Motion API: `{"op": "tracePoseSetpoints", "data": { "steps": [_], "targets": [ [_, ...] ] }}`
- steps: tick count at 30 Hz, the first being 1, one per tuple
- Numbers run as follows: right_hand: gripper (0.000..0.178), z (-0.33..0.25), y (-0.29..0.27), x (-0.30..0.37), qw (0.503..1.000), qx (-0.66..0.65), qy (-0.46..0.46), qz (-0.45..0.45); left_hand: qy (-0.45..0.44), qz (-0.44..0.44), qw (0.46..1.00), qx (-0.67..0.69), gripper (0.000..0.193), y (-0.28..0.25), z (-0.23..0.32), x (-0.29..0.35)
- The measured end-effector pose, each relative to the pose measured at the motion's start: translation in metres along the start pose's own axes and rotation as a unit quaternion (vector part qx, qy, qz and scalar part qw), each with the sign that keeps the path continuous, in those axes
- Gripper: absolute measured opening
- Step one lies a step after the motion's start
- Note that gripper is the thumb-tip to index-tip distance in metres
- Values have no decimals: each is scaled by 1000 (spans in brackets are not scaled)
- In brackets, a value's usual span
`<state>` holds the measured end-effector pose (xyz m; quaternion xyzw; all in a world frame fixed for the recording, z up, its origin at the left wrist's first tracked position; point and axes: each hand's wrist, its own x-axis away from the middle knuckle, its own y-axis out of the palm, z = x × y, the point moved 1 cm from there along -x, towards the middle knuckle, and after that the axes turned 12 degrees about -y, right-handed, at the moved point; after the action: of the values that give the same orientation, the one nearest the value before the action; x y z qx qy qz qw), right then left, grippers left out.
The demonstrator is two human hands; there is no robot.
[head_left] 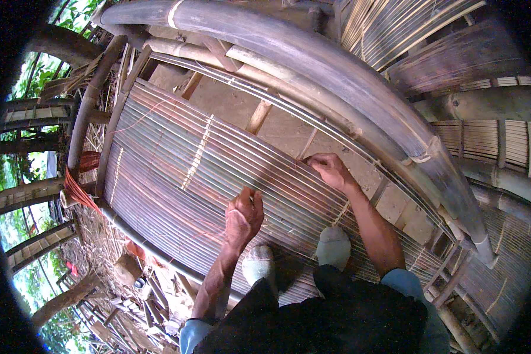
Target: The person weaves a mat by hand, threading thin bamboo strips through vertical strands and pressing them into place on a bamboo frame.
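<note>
A wide panel of thin, parallel bamboo slats [171,147] lies beneath my hands, with narrow gaps between the slats. Over its middle, my left hand [245,215] is closed, fingers curled in; whatever they hold is too small or hidden to name. My right hand [331,171] pinches at the panel's far edge, beside the outermost slat. What lies between those fingertips cannot be made out. Thin reddish cord [141,121] trails loosely over the slats at the left. A pale woven crosswise band [198,152] crosses the slats left of my hands.
My feet in pale socks [258,264] stand on the panel. A thick curved bamboo pole [312,53] arches past its far side. Orange-red cord [81,192] hangs at the left frame post. Bamboo scraps [124,318] litter the ground at lower left. More slatted panels [404,29] stand upper right.
</note>
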<state>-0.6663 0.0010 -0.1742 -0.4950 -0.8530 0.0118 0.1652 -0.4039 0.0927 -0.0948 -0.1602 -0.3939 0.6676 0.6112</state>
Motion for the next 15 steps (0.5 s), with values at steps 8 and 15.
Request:
{"op": "tracePoseSetpoints", "data": {
  "steps": [8,15],
  "targets": [
    [20,-89,28,12,936,208,-206,194,-117,-178,885,414,34,-102,33,-5],
    [16,-100,54,9,926,189,-326,1,-76,-286,700,649,44,-93,56,10]
  ]
}}
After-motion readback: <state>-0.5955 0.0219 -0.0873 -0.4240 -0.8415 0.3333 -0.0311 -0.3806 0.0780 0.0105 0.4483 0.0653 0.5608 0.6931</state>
